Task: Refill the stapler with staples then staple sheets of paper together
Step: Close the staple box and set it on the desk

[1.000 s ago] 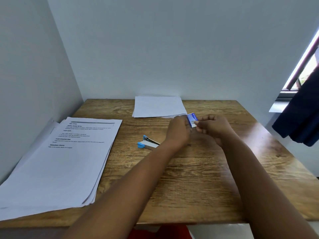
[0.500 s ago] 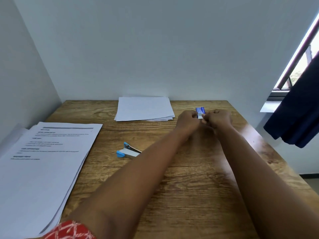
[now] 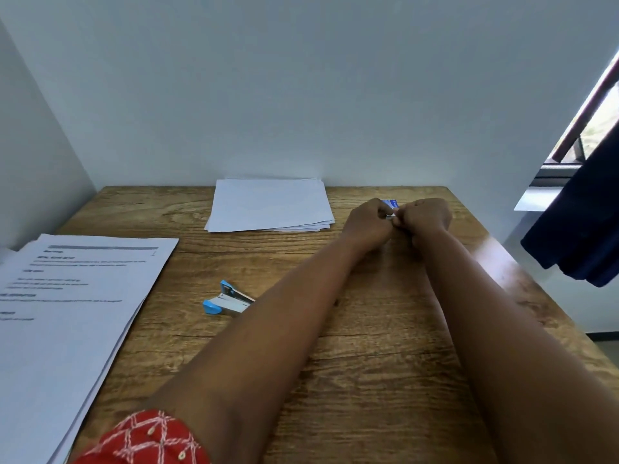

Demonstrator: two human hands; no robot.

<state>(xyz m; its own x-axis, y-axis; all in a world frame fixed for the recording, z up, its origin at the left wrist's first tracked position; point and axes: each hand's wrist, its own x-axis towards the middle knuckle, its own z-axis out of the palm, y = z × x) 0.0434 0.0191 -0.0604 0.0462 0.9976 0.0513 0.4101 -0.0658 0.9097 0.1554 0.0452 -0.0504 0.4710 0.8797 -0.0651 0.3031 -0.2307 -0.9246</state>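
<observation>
Hands have shifted to the far right part of the surface over the last second; a second ago they worked nearer the middle, just past the stapler, and now sit closer to the back wall. Left hand and right hand are knuckle to knuckle, fingers of both curled in and pinching the small blue staple box, of which only a top corner shows above the knuckles. A second ago more of the box face was visible, so the grip looks tighter now; my read is the box is being pried open or a strip pulled out, but no staples are visible, so I cannot tell whether any are out yet. Stapler lies untouched on the surface left of the left forearm, well apart from both hands, top arm lifted open, apparently ready for loading. Refill not yet done, stapling not started. Counts: one stapler, one staple box, two paper piles, namely a blank stack at the back edge, just left of the hands, and a printed stack at the near left; sheet count per pile unreadable. Also in view: red patterned sleeve at the bottom, dark blue cloth hanging by the window at right.
</observation>
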